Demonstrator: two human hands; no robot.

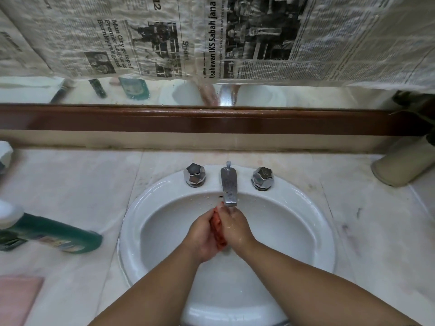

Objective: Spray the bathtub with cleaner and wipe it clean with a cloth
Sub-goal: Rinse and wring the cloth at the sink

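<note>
**What Things Are Made Of**

We see a smooth, shiny white sink [131,222] and a shiny metal tap [228,184]. The red cloth [217,229] looks wet. The brown wood strip [188,121] is glossy. The newspaper [164,31] is crinkly paper.

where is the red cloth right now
In the head view, centre: the red cloth is bunched between the left hand and the right hand, over the white sink, just below the faucet spout.
</note>
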